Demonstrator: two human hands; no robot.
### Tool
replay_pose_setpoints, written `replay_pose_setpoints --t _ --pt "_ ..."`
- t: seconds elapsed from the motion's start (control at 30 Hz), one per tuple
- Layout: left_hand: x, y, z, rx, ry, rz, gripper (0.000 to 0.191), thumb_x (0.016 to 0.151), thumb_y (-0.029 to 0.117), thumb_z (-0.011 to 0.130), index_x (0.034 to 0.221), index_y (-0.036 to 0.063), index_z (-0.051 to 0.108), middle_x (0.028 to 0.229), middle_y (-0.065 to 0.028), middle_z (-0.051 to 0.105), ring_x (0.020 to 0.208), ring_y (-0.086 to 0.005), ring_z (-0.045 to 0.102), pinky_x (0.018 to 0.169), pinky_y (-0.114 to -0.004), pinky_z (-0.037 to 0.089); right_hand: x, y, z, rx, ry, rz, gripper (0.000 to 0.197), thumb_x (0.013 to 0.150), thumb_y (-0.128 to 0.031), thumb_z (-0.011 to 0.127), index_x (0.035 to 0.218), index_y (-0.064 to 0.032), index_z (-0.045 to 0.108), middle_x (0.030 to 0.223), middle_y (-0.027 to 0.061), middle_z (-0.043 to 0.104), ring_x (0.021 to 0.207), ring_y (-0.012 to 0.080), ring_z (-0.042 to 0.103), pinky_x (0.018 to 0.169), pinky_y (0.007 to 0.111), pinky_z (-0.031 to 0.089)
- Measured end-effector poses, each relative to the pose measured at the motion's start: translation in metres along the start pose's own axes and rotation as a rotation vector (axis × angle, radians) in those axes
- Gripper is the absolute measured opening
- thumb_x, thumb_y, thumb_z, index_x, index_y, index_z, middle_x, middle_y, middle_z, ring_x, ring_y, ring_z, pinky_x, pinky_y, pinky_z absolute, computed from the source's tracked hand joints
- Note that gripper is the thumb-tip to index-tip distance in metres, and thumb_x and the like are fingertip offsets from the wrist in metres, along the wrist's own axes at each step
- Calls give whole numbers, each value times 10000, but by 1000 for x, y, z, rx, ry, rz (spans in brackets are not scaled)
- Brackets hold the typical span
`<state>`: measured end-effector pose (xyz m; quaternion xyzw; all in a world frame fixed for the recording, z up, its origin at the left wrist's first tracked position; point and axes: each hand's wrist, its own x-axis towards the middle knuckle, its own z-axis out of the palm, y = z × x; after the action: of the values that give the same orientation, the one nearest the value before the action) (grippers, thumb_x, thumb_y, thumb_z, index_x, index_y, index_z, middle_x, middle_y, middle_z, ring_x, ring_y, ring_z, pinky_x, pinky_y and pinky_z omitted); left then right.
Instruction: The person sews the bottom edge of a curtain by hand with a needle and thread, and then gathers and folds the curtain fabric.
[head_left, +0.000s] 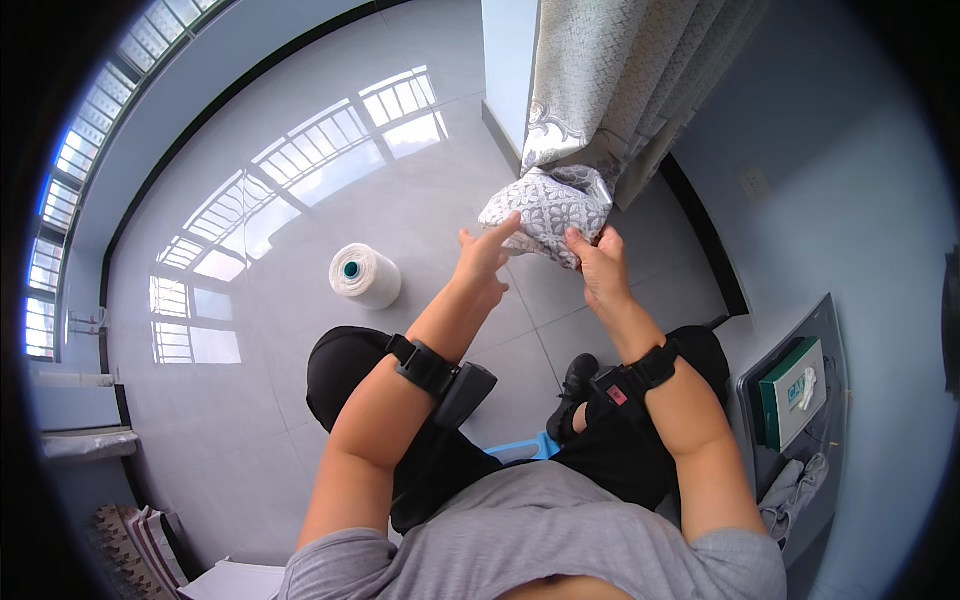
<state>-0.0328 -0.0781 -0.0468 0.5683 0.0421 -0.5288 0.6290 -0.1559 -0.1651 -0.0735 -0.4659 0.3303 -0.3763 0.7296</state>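
The lower end of a patterned grey and white curtain (555, 206) is turned up and bunched in front of me, its floral side showing. My right hand (601, 262) grips its near right edge, thumb on top. At its left edge is my left hand (486, 251), thumb against the cloth and the other fingers spread; whether it grips the fabric is not clear. The rest of the curtain (592, 75) hangs in folds beyond. On the tiled floor to the left stands a large cone of white thread (365, 276) with a green core.
A grey tabletop (832, 330) at right holds a green and white box (799, 394) and a grey cloth (791, 487). A wall edge (512, 67) stands beside the curtain. Part of a blue plastic seat (529, 448) shows beneath me. Folded textiles (142, 540) lie at lower left.
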Motion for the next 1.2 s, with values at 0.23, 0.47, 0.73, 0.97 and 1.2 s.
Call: replay_pose_setpoints --t 0.23,0.47,0.73,0.97,1.2 --pt "-9 0 -6 160 184 172 930 629 237 703 1305 46 94 1335 -220 138 1253 -297 144 984 -446 156 1 -6 6 67 33 157 229 763 -56 561 949 52 482 862 111 561 693 173 573 583 293 493" --pt "-26 -17 8 1282 -122 1037 745 598 59 668 1250 152 320 1313 -88 312 1268 -270 170 1007 -465 126 -3 -10 14 19 30 213 232 732 -79 580 932 13 510 820 78 574 668 141 577 540 265 475" --pt "2 -29 -7 1173 -22 1024 504 670 66 630 1145 94 463 1031 -107 557 979 -235 520 828 -343 389 -6 -7 25 -32 -214 170 148 797 -155 562 845 -20 523 798 48 583 675 91 543 555 209 398" --pt "14 -20 -32 380 -295 572 247 783 65 543 1022 5 539 878 2 577 780 -67 508 697 -235 411 19 -12 4 -574 -201 -160 101 785 -88 544 868 -30 552 792 27 583 650 99 542 605 214 436" --pt "10 -13 -48 187 -391 507 217 774 64 539 980 -4 550 902 -21 585 805 -91 525 727 -236 406 13 -24 17 -840 -371 -617 288 652 66 580 920 -29 536 1007 79 538 742 172 579 643 260 478"
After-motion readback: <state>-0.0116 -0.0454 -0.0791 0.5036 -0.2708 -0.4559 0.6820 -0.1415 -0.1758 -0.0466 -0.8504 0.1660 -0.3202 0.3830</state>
